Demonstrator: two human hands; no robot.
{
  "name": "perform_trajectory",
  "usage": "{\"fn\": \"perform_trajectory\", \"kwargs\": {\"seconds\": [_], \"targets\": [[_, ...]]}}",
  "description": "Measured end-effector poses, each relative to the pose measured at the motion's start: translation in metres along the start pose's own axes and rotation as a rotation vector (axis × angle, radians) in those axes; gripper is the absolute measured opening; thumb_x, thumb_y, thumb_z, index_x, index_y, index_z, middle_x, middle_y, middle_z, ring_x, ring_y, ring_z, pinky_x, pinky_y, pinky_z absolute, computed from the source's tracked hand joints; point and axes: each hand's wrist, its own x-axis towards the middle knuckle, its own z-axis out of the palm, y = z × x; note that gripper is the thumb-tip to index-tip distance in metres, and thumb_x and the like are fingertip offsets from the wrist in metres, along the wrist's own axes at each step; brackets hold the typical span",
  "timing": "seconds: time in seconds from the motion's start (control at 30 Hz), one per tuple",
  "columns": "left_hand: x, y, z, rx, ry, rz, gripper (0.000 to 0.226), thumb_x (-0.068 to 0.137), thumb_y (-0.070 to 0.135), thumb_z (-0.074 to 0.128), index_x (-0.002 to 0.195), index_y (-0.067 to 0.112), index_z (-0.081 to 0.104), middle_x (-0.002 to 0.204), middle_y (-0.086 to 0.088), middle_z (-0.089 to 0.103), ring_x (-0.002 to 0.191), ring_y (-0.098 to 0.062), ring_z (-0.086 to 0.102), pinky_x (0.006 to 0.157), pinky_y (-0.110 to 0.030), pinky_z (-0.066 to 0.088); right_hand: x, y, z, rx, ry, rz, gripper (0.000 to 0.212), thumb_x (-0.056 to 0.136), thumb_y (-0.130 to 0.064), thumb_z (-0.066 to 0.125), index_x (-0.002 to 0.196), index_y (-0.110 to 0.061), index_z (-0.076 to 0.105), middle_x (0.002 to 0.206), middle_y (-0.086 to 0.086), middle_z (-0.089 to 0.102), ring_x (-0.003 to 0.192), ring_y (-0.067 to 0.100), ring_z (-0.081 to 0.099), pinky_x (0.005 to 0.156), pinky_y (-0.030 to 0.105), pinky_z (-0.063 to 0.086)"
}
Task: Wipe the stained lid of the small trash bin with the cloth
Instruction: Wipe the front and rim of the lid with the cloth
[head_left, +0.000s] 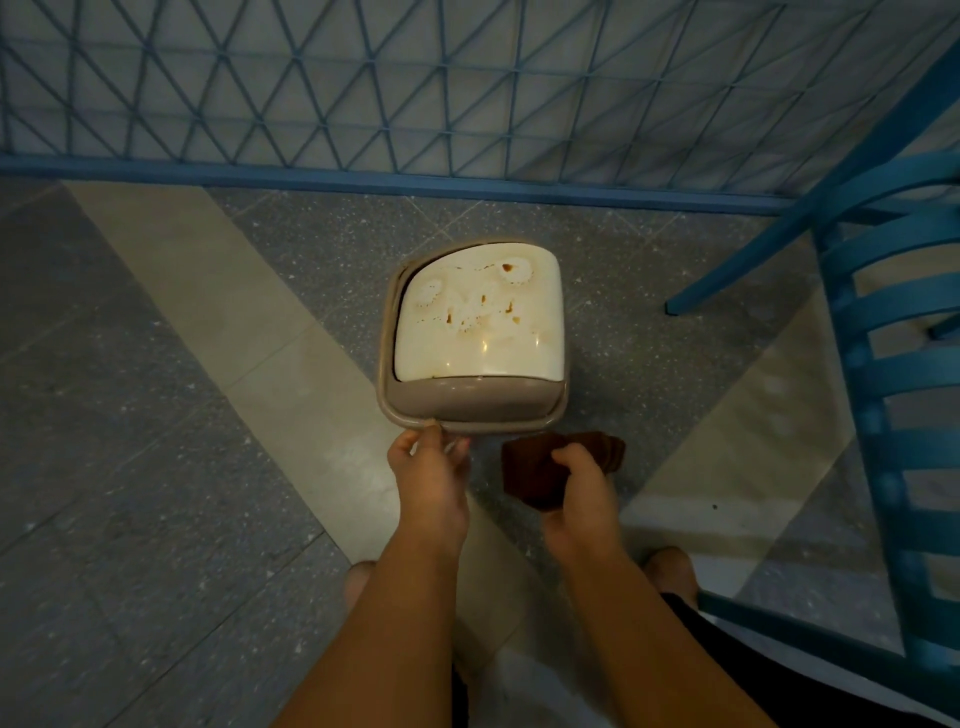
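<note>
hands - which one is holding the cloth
The right hand grips the dark brown cloth, held just short of the bin. The left hand holds no cloth; it pinches the near rim of the small trash bin, below the stained lid.

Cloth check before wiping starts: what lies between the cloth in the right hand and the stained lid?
Head view: only the bin's grey-beige rim separates the cloth from the lid.

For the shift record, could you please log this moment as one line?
left hand: holds taupe plastic bin rim | right hand: holds folded dark brown cloth | cream lid: stained, unwiped
</note>
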Motion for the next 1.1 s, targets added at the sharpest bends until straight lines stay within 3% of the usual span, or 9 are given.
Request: {"fn": "perform_trajectory", "kwargs": {"seconds": [0.2, 0.37, 0.53, 0.63, 0.7, 0.77, 0.87, 1.0, 1.1], "targets": [[-0.013, -0.005, 0.010, 0.025, -0.041, -0.018, 0.037, 0.093, 0.003, 0.052, 0.123, 0.021, 0.041, 0.102, -0.010, 0.062, 0.094, -0.022, 0.063, 0.075, -0.031, 0.056, -0.013, 0.012, 0.016, 0.009, -0.158, 0.004, 0.044, 0.080, -0.001, 0.067, 0.122, -0.008, 0.055, 0.112, 0.016, 0.065, 0.097, 0.027, 0.064, 0.076, 0.037, 0.055], [-0.010, -0.004, 0.008, 0.088, -0.049, 0.008, 0.038, 0.093, 0.002, 0.050, 0.120, 0.025, 0.037, 0.107, -0.011, 0.060, 0.100, -0.022, 0.060, 0.073, -0.027, 0.052, -0.010, 0.024, 0.030, -0.137, -0.033, -0.110, 0.051, 0.076, -0.007, 0.074, 0.124, -0.012, 0.058, 0.116, 0.010, 0.065, 0.104, 0.025, 0.062, 0.089, 0.038, 0.052], [-0.004, -0.014, 0.005, 0.111, -0.056, 0.059, 0.028, 0.094, 0.003, 0.048, 0.102, 0.029, 0.042, 0.113, -0.014, 0.058, 0.106, -0.024, 0.058, 0.086, -0.032, 0.052, -0.012, 0.012, 0.025, -0.184, 0.021, -0.198, 0.048, 0.078, -0.006, 0.071, 0.124, -0.013, 0.058, 0.112, 0.004, 0.064, 0.098, 0.018, 0.061, 0.082, 0.029, 0.049], [-0.001, -0.017, 0.006, 0.115, -0.064, 0.063, 0.021, 0.095, 0.007, 0.049, 0.102, 0.026, 0.042, 0.112, -0.014, 0.056, 0.103, -0.023, 0.056, 0.091, -0.034, 0.049, -0.008, -0.001, 0.026, -0.154, 0.054, -0.161, 0.041, 0.083, -0.006, 0.065, 0.123, -0.009, 0.056, 0.107, 0.007, 0.061, 0.093, 0.019, 0.058, 0.079, 0.028, 0.046], [0.001, -0.016, 0.006, 0.100, -0.073, 0.060, 0.020, 0.096, 0.008, 0.048, 0.106, 0.024, 0.041, 0.112, -0.015, 0.056, 0.099, -0.022, 0.057, 0.086, -0.033, 0.051, -0.005, -0.007, 0.026, -0.166, 0.046, -0.138, 0.043, 0.083, -0.007, 0.064, 0.126, -0.006, 0.054, 0.103, 0.007, 0.058, 0.091, 0.019, 0.056, 0.080, 0.028, 0.044], [0.001, -0.015, 0.005, 0.089, -0.089, 0.071, 0.022, 0.098, 0.007, 0.046, 0.114, 0.020, 0.039, 0.114, -0.013, 0.056, 0.094, -0.020, 0.060, 0.077, -0.026, 0.050, -0.003, -0.010, 0.023, -0.192, 0.051, -0.126, 0.048, 0.083, -0.010, 0.065, 0.129, -0.006, 0.052, 0.106, 0.007, 0.058, 0.093, 0.020, 0.056, 0.083, 0.029, 0.046], [0.002, -0.013, 0.001, 0.095, -0.102, 0.103, 0.026, 0.098, 0.006, 0.045, 0.120, 0.018, 0.037, 0.115, -0.007, 0.055, 0.086, -0.014, 0.063, 0.079, -0.024, 0.049, 0.006, -0.018, 0.016, -0.206, 0.081, -0.127, 0.053, 0.083, -0.017, 0.068, 0.132, -0.007, 0.050, 0.118, 0.010, 0.060, 0.102, 0.025, 0.059, 0.095, 0.040, 0.049], [0.008, -0.007, -0.005, 0.132, -0.111, 0.085, 0.023, 0.099, 0.013, 0.047, 0.116, 0.028, 0.041, 0.120, -0.011, 0.059, 0.097, -0.021, 0.065, 0.080, -0.023, 0.048, 0.021, -0.035, 0.018, -0.222, -0.024, -0.070, 0.057, 0.081, -0.020, 0.070, 0.134, -0.012, 0.050, 0.122, 0.014, 0.061, 0.102, 0.028, 0.062, 0.091, 0.048, 0.051], [0.002, -0.005, -0.001, 0.049, -0.055, 0.046, 0.020, 0.099, 0.016, 0.049, 0.113, 0.029, 0.042, 0.109, -0.012, 0.062, 0.097, -0.023, 0.064, 0.074, -0.024, 0.047, 0.024, -0.033, 0.021, -0.247, -0.042, -0.074, 0.058, 0.080, -0.019, 0.071, 0.133, -0.010, 0.051, 0.124, 0.013, 0.061, 0.102, 0.026, 0.062, 0.093, 0.046, 0.051]]}}
